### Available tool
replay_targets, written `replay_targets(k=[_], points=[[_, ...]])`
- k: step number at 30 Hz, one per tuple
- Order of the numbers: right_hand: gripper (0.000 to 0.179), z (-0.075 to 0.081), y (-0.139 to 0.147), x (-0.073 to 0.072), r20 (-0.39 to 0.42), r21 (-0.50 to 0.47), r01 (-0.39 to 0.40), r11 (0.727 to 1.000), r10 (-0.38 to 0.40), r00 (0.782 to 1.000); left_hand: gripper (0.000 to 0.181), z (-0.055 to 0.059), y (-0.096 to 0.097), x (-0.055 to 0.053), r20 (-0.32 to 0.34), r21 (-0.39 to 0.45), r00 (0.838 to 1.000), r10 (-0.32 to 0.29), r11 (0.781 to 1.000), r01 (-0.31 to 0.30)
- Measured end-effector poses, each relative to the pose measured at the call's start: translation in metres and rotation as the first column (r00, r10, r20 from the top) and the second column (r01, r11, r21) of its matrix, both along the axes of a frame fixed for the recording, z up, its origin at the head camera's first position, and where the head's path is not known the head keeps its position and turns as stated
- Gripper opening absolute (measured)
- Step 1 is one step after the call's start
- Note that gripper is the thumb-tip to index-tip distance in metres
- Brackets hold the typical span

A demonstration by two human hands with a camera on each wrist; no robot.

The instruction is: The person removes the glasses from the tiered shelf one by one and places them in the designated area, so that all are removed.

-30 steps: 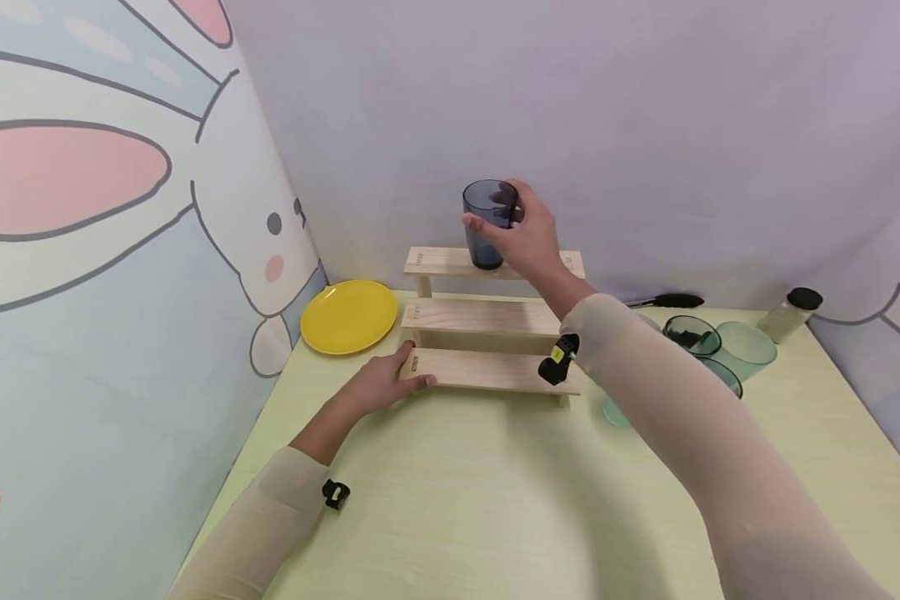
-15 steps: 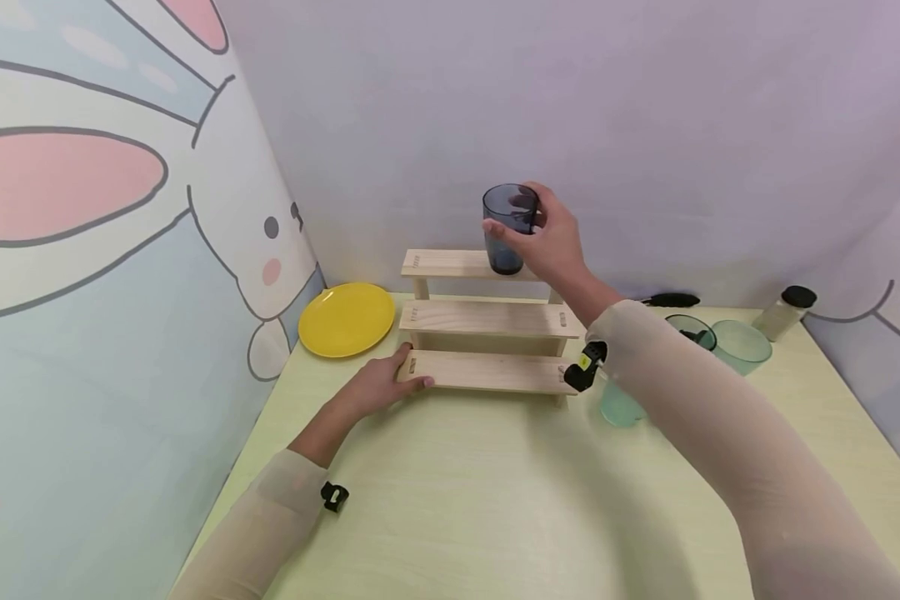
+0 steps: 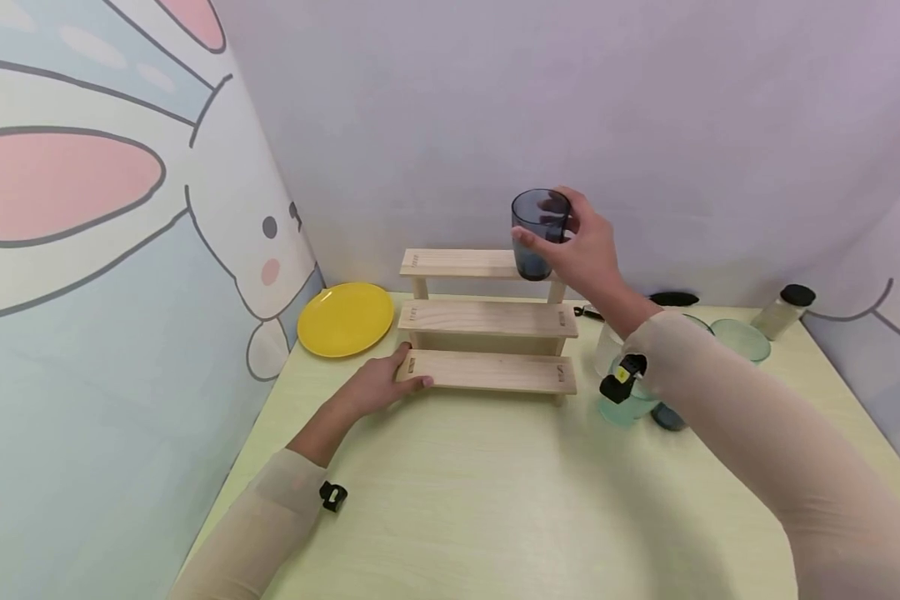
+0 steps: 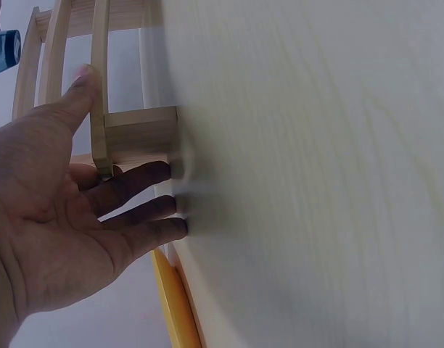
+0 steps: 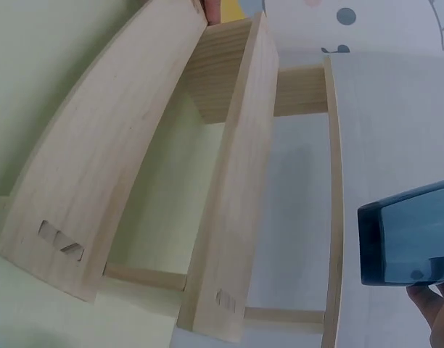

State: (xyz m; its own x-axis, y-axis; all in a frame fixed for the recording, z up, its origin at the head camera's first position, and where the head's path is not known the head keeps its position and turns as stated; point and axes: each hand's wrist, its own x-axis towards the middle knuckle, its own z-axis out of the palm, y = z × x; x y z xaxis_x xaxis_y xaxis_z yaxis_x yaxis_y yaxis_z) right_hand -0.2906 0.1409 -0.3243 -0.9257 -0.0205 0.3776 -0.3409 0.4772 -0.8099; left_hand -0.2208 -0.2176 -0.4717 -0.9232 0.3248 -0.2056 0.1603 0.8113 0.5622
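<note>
My right hand (image 3: 591, 254) grips a dark blue glass cup (image 3: 531, 260) upright, thumb on the near side and fingers around the back. The cup is at the right end of the top board of a three-step wooden rack (image 3: 487, 317). A gap shows between the cup's base (image 5: 371, 246) and the top board (image 5: 336, 217) in the right wrist view. My left hand (image 3: 375, 383) holds the left end of the lowest board (image 3: 487, 371). Its thumb lies on that board, with the other fingers around the end, their tips near the tabletop (image 4: 294, 181).
A yellow plate (image 3: 345, 321) lies left of the rack. To the right stand several glasses, including a pale green one (image 3: 742, 340), partly hidden by my right sleeve (image 3: 750, 417). A black-capped jar (image 3: 783, 312) and a black-handled utensil (image 3: 673, 298) are behind them.
My right hand has carried the cup rightward along the top board, from near its middle to its right end. My left hand has stayed on the lowest board.
</note>
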Motion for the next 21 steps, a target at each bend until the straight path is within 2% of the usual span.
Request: replay_targets(k=[21], points=[[0.082, -0.001, 0.059, 0.036, -0.025, 0.038, 0.092, 0.995, -0.091, 0.996, 0.111, -0.002, 0.001, 0.000, 0.016, -0.015, 1.000, 0.019, 1.000, -0.018]])
